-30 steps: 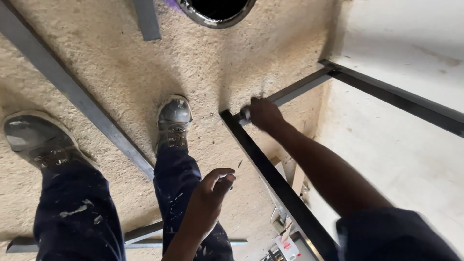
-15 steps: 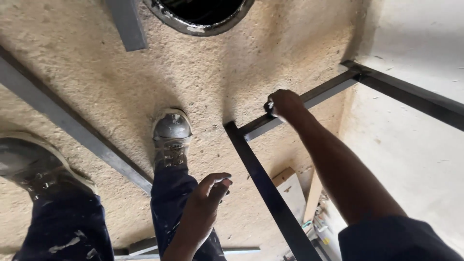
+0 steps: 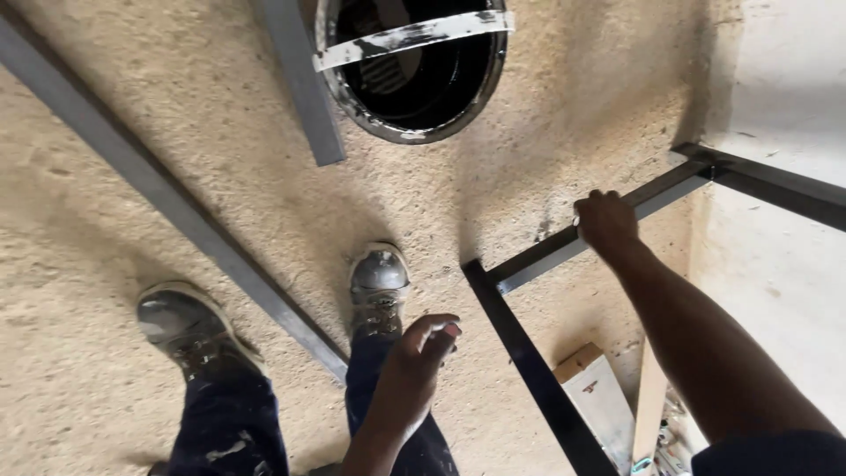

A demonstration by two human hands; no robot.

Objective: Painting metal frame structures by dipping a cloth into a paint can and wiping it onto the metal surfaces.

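While standing on a rough, sandy concrete floor (image 3: 132, 176), a person grips a dark metal frame (image 3: 529, 353) with the right hand (image 3: 606, 222), the fingers curled together over the frame's crossbar (image 3: 564, 249) close to where it runs toward the corner at the pale wall (image 3: 784, 79). That crossbar meets a second dark bar at a right angle just beside the person's right shoe (image 3: 379, 286), and the second bar runs down toward the bottom edge of the view.

The left hand (image 3: 414, 366) hangs in the air above the right leg, touching nothing; its fingers are loosely bent and slightly apart, and whether anything small sits between them cannot be told. Both legs wear dark trousers (image 3: 229, 423) flecked with pale paint, and the left shoe (image 3: 185, 326), worn and dusty, is planted well apart from the right one.

A long grey metal bar (image 3: 167, 194) lies diagonally on the floor between the two shoes, and a shorter grey bar (image 3: 300, 79) lies near the top of the view, just beside a round black bucket (image 3: 414, 70) with a paint-smeared strip across its mouth. To the right of the frame, a light wooden block (image 3: 599, 397) and a narrow wooden slat (image 3: 650, 397) rest against the floor's edge near the wall, with small clutter in the corner too blurred to identify.
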